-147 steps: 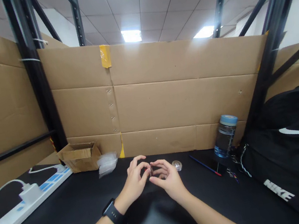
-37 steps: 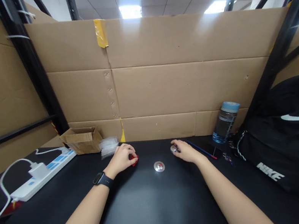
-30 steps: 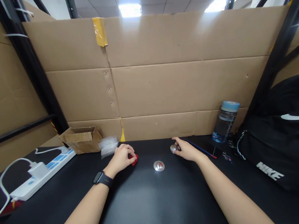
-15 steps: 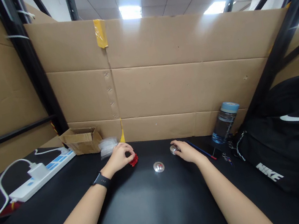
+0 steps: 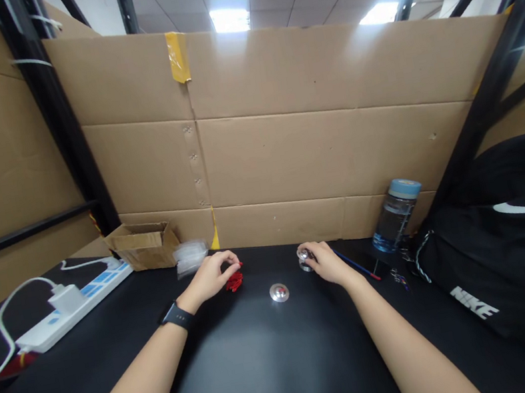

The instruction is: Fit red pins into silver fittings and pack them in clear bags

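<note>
My left hand [image 5: 215,274] is closed in a pinch on a small red piece [image 5: 241,264], too small to make out its kind. Just below it a pile of red pieces [image 5: 234,283] lies on the black table. My right hand [image 5: 326,262] is closed on a small clear round disc [image 5: 305,254], held a little above another shiny round piece [image 5: 304,266], which the fingers partly hide. Between the hands a clear round dish [image 5: 279,293] rests on the table with a bit of red in its middle.
Behind stand a cardboard box [image 5: 145,247] and clear plastic bags [image 5: 191,256]. At left lies a white power strip [image 5: 79,307] with cables. To the right are a blue and red pen-like stick [image 5: 356,265], keys [image 5: 399,278], a water bottle [image 5: 395,217] and a black backpack [image 5: 521,252].
My left hand has risen slightly from the red pile with a small red piece in its fingertips. My right hand has lifted the clear disc a little off the piece below.
</note>
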`<state>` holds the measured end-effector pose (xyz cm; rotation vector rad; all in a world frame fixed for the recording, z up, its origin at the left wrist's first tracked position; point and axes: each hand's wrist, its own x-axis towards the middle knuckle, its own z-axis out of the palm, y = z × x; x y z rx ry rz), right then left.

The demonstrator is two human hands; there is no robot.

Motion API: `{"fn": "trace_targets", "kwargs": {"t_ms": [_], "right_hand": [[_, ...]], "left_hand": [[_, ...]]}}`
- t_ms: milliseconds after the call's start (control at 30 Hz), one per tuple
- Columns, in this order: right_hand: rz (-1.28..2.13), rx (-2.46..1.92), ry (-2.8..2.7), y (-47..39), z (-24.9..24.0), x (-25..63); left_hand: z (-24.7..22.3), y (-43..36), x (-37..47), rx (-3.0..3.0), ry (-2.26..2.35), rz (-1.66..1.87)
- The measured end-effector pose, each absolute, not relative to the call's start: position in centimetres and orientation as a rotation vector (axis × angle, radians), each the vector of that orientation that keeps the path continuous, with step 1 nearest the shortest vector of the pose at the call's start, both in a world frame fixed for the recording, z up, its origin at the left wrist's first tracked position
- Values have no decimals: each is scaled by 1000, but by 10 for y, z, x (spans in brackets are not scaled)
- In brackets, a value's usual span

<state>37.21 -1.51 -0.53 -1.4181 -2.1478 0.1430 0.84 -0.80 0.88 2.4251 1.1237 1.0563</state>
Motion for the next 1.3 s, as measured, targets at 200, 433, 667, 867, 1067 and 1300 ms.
{"fn": "trace_targets", "kwargs": {"t_ms": [200, 433, 667, 867, 1067, 1300], "right_hand": [[189, -1286, -2158, -20, -6, 358], [190, -1147, -2181, -28, -1, 343], [210, -1096, -2173, -34, -1, 333], [230, -1304, -2104, -46, 8, 321], [313, -1263, -2032, -49, 11, 316], [393, -1160, -2033, -50, 8, 309]], "left_hand": [[11, -12, 14, 2370, 1082, 1075], [11, -14, 17, 2350, 1140, 1079], [11, -14, 18, 2444, 1017, 1005], [7, -15, 24, 2501, 993, 1002], [3, -14, 28, 2477, 1028, 1033], [4, -20, 36, 2368, 1012, 1140]]}}
